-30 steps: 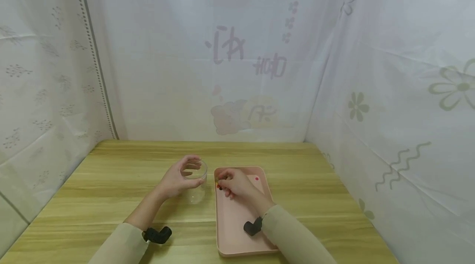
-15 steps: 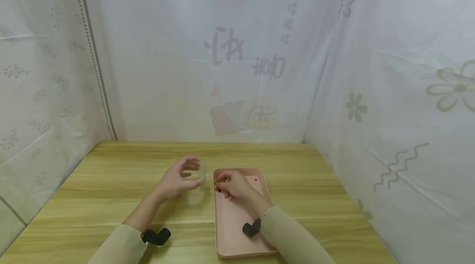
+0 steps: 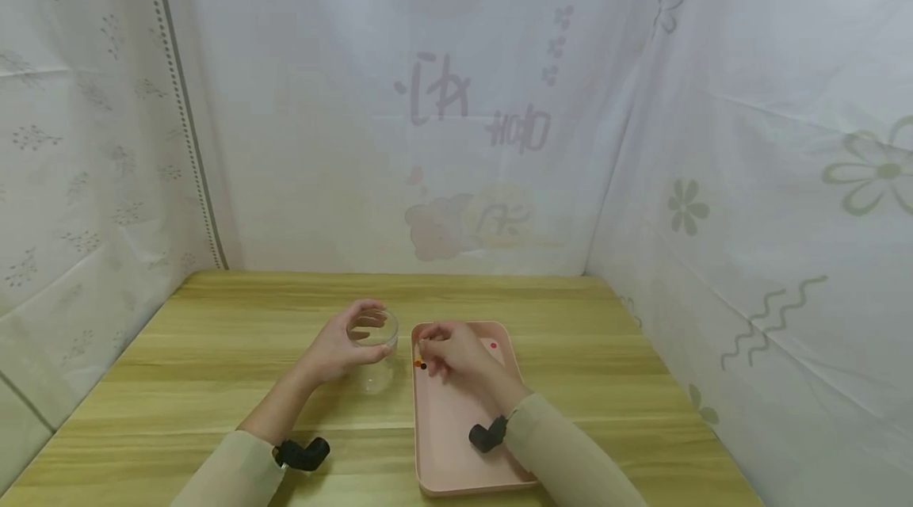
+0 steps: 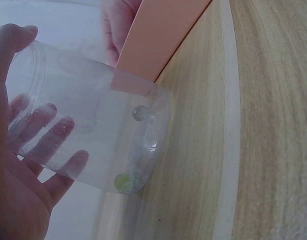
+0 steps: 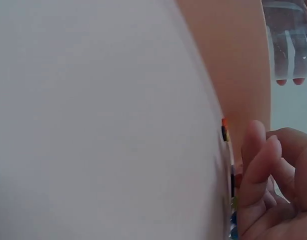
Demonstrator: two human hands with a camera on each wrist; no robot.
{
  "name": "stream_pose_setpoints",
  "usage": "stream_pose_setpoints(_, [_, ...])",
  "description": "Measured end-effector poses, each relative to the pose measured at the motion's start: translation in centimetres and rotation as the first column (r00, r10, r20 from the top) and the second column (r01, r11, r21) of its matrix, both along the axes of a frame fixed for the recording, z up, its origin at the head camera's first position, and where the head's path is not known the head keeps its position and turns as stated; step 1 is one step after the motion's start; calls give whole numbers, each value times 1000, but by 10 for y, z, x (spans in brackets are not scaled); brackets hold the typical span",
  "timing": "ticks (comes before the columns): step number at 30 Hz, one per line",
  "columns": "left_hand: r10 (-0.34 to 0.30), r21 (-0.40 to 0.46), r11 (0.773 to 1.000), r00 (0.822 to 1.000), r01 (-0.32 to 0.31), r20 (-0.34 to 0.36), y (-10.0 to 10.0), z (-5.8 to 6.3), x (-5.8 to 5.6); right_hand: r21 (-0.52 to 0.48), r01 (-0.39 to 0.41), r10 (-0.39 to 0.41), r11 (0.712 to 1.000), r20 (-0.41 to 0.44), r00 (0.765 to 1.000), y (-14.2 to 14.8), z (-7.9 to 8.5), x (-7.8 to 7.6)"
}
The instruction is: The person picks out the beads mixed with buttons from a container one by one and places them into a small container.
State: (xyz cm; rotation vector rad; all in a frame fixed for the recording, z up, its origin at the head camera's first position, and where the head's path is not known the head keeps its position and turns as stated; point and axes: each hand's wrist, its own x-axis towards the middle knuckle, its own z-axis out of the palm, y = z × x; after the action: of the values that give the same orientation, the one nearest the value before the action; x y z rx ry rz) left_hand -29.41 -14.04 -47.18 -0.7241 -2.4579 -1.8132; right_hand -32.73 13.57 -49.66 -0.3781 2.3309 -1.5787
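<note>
My left hand (image 3: 334,348) grips a clear plastic jar (image 4: 88,120), thumb and fingers round it near the rim. It stands upright on the table, left of the pink tray (image 3: 452,447). Inside, near its bottom, lie a clear marble (image 4: 140,113) and a yellow-green marble (image 4: 123,183). Over the tray's far left corner is my right hand (image 3: 460,356), thumb and fingertips close together. Whether they pinch anything is hidden. Just below the fingertips lie an orange-red piece (image 3: 418,364) and a black piece (image 3: 424,366). More small coloured pieces (image 5: 234,218) show beside the hand in the right wrist view.
A pinkish-red round piece (image 3: 494,346) lies near the tray's far right corner. The tray has raised walls. Bare wood-grain table (image 3: 214,380) extends on the left. Patterned white curtains (image 3: 321,135) stand behind and on both sides.
My right fingertips have drawn slightly up and away from the orange-red and black pieces, which show more plainly now. My left hand and the jar stay in place.
</note>
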Motion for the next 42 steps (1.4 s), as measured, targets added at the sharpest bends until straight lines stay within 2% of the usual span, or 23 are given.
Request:
stream_pose_setpoints(4, [0, -2, 1000, 1000, 0, 5, 0, 1, -1, 34, 13, -12, 999, -29, 1000, 0, 7, 0])
stream_pose_setpoints(13, [6, 2, 1000, 1000, -6, 16, 0, 1, 1, 19, 36, -36, 999, -1, 999, 3, 17, 1])
stream_pose_setpoints(25, [0, -1, 1000, 1000, 0, 17, 0, -1, 1, -59, 59, -61, 997, -35, 998, 11, 23, 0])
stream_pose_setpoints(36, [4, -5, 1000, 1000, -4, 14, 1, 0, 1, -159, 72, -79, 985, -44, 996, 11, 36, 3])
stream_pose_setpoints(42, [3, 10, 1000, 1000, -3, 25, 1, 0, 1, -163, 69, -82, 984, -74, 994, 7, 47, 5])
